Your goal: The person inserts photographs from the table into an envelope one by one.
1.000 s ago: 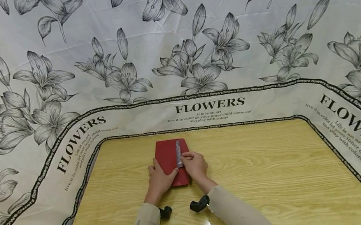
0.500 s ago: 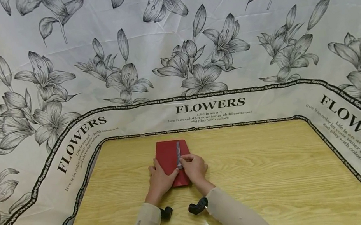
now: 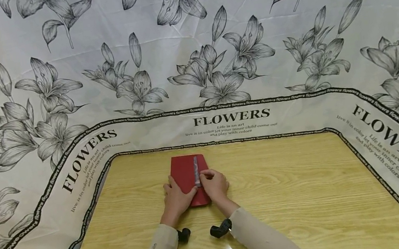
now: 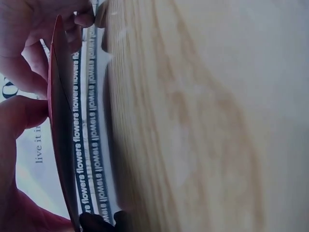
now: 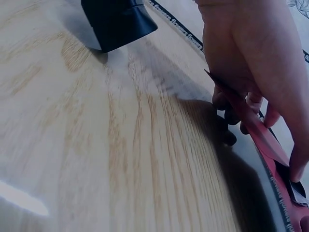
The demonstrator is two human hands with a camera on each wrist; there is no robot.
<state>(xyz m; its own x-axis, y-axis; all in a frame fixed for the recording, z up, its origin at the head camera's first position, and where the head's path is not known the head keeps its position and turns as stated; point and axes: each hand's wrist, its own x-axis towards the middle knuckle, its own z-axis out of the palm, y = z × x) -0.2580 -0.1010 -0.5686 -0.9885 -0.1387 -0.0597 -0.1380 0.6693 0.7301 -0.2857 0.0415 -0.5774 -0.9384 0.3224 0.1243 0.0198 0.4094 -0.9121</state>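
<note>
A red paper envelope (image 3: 183,170) stands out against the wooden table in the head view, slightly left of centre. Along its right part runs a narrow grey-blue patterned slip of paper (image 3: 196,170), partly tucked into the red paper. My left hand (image 3: 176,200) grips the envelope's lower left, thumb over its face and fingers round the left side. With bent thumb and finger, my right hand (image 3: 214,184) pinches at the slip's right edge. The envelope (image 4: 60,121) shows edge-on in the left wrist view. In the right wrist view, a fingertip presses by a dark slot in the envelope (image 5: 263,137).
A wooden table (image 3: 293,196) lies under both hands. Behind and around it hangs a white cloth (image 3: 221,64) printed with flowers and lettering. Black wrist-worn devices (image 3: 220,228) sit by the sleeves.
The visible grey-blue slip has become narrower, and my right fingertips have shifted slightly toward the left and nearer. My left hand holds the envelope in the same place.
</note>
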